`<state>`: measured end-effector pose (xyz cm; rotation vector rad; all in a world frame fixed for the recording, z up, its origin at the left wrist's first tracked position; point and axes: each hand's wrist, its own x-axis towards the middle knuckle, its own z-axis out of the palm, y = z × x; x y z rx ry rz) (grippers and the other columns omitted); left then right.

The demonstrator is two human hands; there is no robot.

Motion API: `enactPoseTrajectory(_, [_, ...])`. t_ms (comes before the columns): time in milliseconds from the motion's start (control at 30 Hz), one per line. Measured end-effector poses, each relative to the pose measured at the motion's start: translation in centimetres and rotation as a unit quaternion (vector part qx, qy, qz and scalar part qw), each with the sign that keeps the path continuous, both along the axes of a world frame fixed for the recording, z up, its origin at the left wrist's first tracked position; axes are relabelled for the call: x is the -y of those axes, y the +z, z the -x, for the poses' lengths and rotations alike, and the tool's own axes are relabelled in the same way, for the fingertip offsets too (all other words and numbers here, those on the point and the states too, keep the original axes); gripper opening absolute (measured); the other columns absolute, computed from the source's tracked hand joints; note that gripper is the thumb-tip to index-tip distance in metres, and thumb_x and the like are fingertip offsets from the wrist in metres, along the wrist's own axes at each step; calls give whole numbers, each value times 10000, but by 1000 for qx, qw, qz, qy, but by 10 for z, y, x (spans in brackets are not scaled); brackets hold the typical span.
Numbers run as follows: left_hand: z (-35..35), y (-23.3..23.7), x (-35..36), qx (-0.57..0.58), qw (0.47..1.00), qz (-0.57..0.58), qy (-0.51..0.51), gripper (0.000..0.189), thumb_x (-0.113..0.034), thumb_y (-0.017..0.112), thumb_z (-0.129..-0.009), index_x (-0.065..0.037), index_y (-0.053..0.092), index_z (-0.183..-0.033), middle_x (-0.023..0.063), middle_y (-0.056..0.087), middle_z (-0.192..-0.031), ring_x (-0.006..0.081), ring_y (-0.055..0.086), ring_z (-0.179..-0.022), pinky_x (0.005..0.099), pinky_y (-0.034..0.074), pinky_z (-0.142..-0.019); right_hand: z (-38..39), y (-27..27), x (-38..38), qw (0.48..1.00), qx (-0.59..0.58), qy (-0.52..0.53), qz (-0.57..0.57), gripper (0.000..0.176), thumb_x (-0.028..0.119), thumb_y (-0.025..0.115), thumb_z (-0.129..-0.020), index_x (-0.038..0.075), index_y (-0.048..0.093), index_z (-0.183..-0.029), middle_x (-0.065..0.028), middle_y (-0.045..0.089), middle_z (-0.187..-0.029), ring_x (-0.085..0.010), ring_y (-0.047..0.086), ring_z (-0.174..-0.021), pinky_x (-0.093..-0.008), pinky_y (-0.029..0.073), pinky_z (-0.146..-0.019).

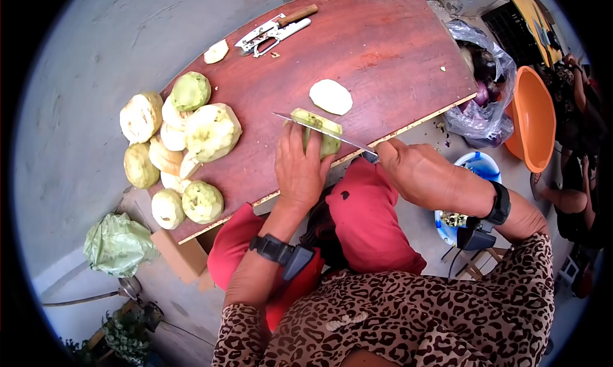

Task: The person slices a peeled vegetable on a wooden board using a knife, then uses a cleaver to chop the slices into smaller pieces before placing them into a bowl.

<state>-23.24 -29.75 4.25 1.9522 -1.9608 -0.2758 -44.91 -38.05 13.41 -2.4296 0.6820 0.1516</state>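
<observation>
On the red wooden table (377, 54), my left hand (299, 167) holds a peeled pale green eggplant (331, 147) down near the front edge. My right hand (423, 175) is closed round the handle of a knife (332, 134), its blade lying across the top of the eggplant close to my left fingertips. Just behind the blade is a round white slice (331, 97), flat on the table. Several peeled eggplants (212, 132) are heaped at the table's left end.
A knife and a white peeler (283, 37) lie at the back beside a small slice (216, 51). Right of the table are a plastic bag of vegetables (483, 92), an orange basin (532, 119) and a blue-white basin (480, 165). Another person (575, 194) is at far right.
</observation>
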Motion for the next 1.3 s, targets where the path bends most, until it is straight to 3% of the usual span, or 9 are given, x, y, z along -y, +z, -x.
enactPoseTrajectory(300, [0, 2, 3, 7, 999, 23, -22, 626, -210, 765, -729, -2, 516, -1264, 237, 455, -1313, 436, 418, -1247, 508, 383, -1026, -6, 0, 0, 1000, 6, -3, -11, 266, -66, 584, -699, -56, 411, -902, -266, 595, -790, -423, 634, -650, -457, 513, -531])
enactPoseTrajectory(433, [-7, -1, 2, 2, 999, 26, -34, 652, -213, 776, -722, 6, 500, -1270, 238, 452, -1316, 439, 433, -1230, 505, 406, -999, -18, -25, 6, 1000, 23, 1, -14, 252, -59, 577, -713, -61, 413, -905, -250, 605, -718, -419, 638, -634, -471, 509, -519])
enactPoseTrajectory(533, [-7, -2, -2, -1, 999, 32, -39, 697, -219, 794, -719, -3, 469, -1297, 234, 432, -1336, 448, 437, -1225, 502, 429, -965, -24, -26, 8, 998, -41, 8, -36, 249, -46, 586, -730, -56, 417, -912, -258, 583, -766, -430, 620, -664, -470, 505, -554])
enactPoseTrajectory(667, [-9, -7, -2, 4, 998, 44, -37, 704, -215, 795, -719, -1, 459, -1300, 234, 428, -1341, 450, 432, -1231, 501, 429, -970, -30, -45, -4, 1000, -21, -17, 3, 274, -44, 601, -707, -52, 420, -913, -252, 593, -787, -422, 631, -686, -463, 514, -569])
enactPoseTrajectory(733, [-8, -7, -2, 7, 998, 47, -40, 702, -213, 795, -717, 0, 459, -1295, 232, 428, -1340, 451, 432, -1229, 503, 429, -971, -29, -43, -5, 999, -26, -24, 1, 278, -44, 602, -703, -49, 422, -914, -249, 597, -790, -421, 631, -676, -463, 513, -566])
enactPoseTrajectory(833, [-4, -2, -1, 10, 998, 46, -36, 694, -206, 797, -714, 3, 463, -1285, 227, 433, -1332, 449, 437, -1220, 504, 432, -966, -25, -38, -3, 999, 33, -18, 31, 188, -27, 555, -747, -44, 438, -894, -225, 622, -672, -407, 644, -611, -469, 518, -523])
enactPoseTrajectory(1033, [-1, 4, 0, -5, 999, 38, -37, 572, -183, 754, -734, 19, 527, -1220, 239, 480, -1265, 452, 447, -1209, 501, 419, -993, -29, -16, -5, 998, 38, -5, 42, 198, -23, 582, -736, -42, 448, -882, -219, 617, -661, -379, 657, -612, -445, 528, -529])
enactPoseTrajectory(1300, [-4, 1, 3, -23, 999, 1, -38, 554, -188, 752, -736, -26, 543, -1222, 194, 488, -1285, 451, 442, -1214, 502, 425, -994, -22, 14, -7, 997, -39, 21, 65, 253, -11, 623, -715, -42, 454, -900, -225, 624, -758, -356, 669, -663, -401, 545, -553])
